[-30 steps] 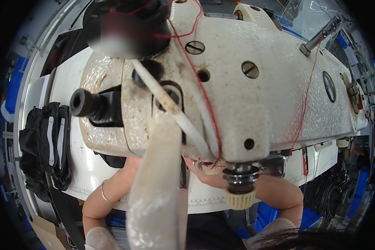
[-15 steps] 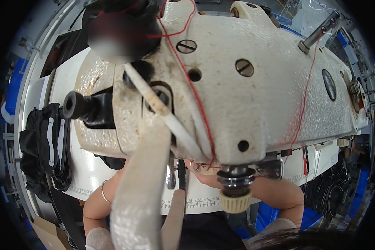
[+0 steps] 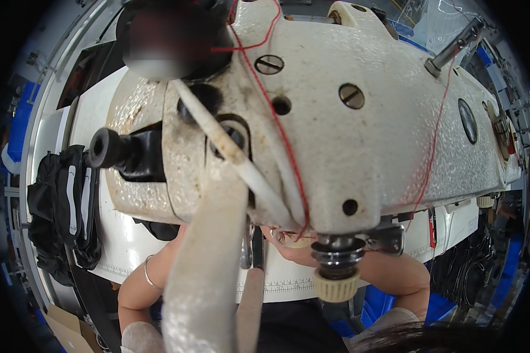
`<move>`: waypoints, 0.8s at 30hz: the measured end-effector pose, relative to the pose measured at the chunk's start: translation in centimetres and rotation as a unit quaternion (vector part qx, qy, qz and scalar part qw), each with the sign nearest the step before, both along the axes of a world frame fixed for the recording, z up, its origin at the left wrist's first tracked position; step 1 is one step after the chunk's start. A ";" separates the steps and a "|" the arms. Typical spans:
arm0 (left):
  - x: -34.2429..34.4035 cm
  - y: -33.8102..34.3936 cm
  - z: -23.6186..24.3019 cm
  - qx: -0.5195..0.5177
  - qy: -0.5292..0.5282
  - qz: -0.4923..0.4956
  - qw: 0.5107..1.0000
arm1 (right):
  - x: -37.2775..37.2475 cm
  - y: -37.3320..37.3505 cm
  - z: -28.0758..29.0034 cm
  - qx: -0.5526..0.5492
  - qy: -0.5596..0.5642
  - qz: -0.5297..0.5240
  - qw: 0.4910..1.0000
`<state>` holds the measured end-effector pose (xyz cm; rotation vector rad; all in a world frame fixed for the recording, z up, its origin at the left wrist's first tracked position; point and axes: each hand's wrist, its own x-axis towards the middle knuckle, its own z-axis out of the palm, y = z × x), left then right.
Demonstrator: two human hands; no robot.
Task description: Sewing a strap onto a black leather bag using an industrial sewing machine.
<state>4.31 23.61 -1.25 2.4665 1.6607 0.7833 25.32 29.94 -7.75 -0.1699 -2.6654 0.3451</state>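
The white head of a sewing machine (image 3: 406, 129) fills the upper middle, with red thread (image 3: 434, 147) running over it. Below its lower edge, both my hands are largely covered by the machine. My left hand (image 3: 175, 238) shows only near the wrist, above a bracelet (image 3: 151, 272). My right hand (image 3: 288, 250), with a ring on it, lies beside the cream knob (image 3: 337, 286). Between the hands a narrow black strip (image 3: 258, 247), which looks like zipper tape, runs toward me over the table. My fingers and whatever they touch are hidden.
Black fabric pieces (image 3: 53, 203) with white strips hang over the table's left side. A ruler scale (image 3: 285, 287) marks the near edge. A slim red tool (image 3: 433, 226) lies at right, near black material (image 3: 459, 276). A cardboard box (image 3: 70, 329) stands at lower left.
The machine has shifted slightly to the right in the picture. My arms stay in nearly the same place, and no change in the hands can be made out.
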 end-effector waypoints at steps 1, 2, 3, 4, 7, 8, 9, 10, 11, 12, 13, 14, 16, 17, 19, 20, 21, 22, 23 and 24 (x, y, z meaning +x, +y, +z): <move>0.0 -0.1 0.1 0.005 0.011 0.003 1.000 | 0.0 0.3 0.7 0.000 0.001 0.002 1.000; 0.0 -0.1 0.0 0.005 0.012 0.005 1.000 | 0.3 0.7 1.7 0.044 -0.007 0.001 0.999; 0.0 -0.1 0.0 0.011 0.026 0.006 1.000 | 0.4 1.0 2.9 0.090 -0.017 0.000 0.996; 0.1 0.1 0.2 0.017 0.040 0.007 0.999 | 0.4 1.0 3.3 0.090 -0.016 0.001 0.996; 1.9 0.9 3.7 -0.170 -0.021 0.084 0.982 | 0.6 1.1 3.1 0.069 -0.025 -0.005 0.997; 1.9 1.0 3.8 -0.170 -0.022 0.083 0.982 | 0.6 1.1 2.0 0.087 -0.022 -0.001 0.996; 1.9 0.8 4.0 -0.183 -0.046 0.066 0.980 | 0.5 1.0 1.5 0.104 -0.018 0.004 0.994; 1.7 0.6 4.2 -0.196 -0.071 0.049 0.977 | 0.5 1.0 1.1 0.105 -0.017 0.004 0.994; 1.6 0.5 4.3 -0.209 -0.096 0.032 0.973 | 0.6 0.9 0.9 0.094 -0.028 0.019 0.995; 1.5 0.2 4.4 -0.221 -0.120 0.015 0.968 | 0.6 0.9 0.9 0.083 -0.037 0.035 0.995; 1.4 0.0 4.5 -0.233 -0.145 -0.003 0.962 | 0.6 1.0 1.0 0.084 -0.037 0.035 0.995; 1.3 -0.2 4.6 -0.244 -0.170 -0.021 0.954 | 0.5 1.2 1.2 0.106 -0.020 0.033 0.994; 1.3 -0.4 4.6 -0.265 -0.222 -0.061 0.936 | 0.6 1.6 2.7 0.131 -0.007 0.030 0.991; 1.3 -0.7 4.0 -0.265 -0.220 -0.055 0.937 | 0.2 1.9 4.7 0.164 0.004 0.013 0.986; 1.5 -1.0 1.7 -0.192 -0.069 0.019 0.979 | -0.2 1.7 5.2 0.194 0.019 -0.001 0.981; 1.6 -1.1 0.9 -0.181 -0.065 0.024 0.981 | 0.1 1.3 4.5 0.135 -0.003 0.011 0.991; 1.5 -1.4 -0.1 -0.179 -0.067 0.024 0.981 | 0.2 1.1 4.2 0.074 -0.023 0.022 0.997; 1.3 -1.6 -1.0 -0.130 -0.017 0.017 0.991 | 0.3 1.1 4.5 0.077 -0.024 0.022 0.996; 1.1 -1.8 -1.5 -0.081 0.033 0.011 0.996 | 0.3 1.1 4.9 0.087 -0.016 0.011 0.996; 1.6 -1.3 -1.1 -0.007 -0.003 0.008 1.000 | 0.3 1.1 5.0 0.095 -0.008 0.001 0.995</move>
